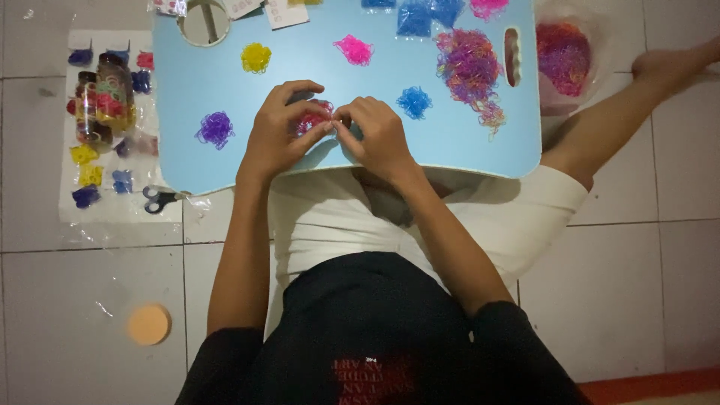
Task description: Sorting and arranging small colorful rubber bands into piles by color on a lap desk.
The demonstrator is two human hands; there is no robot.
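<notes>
Over blue lap table (225, 161), both hands (334, 135) curl together, fingertips pinching red bands (313, 118).

A light blue counter (225, 161) carries small heaps of tiny elastic bands: yellow (256, 57), pink (354, 50), blue (413, 101), purple (216, 129), a mixed-colour pile (469, 67) (the largest) and a red heap (313, 118) under the hands.
</notes>
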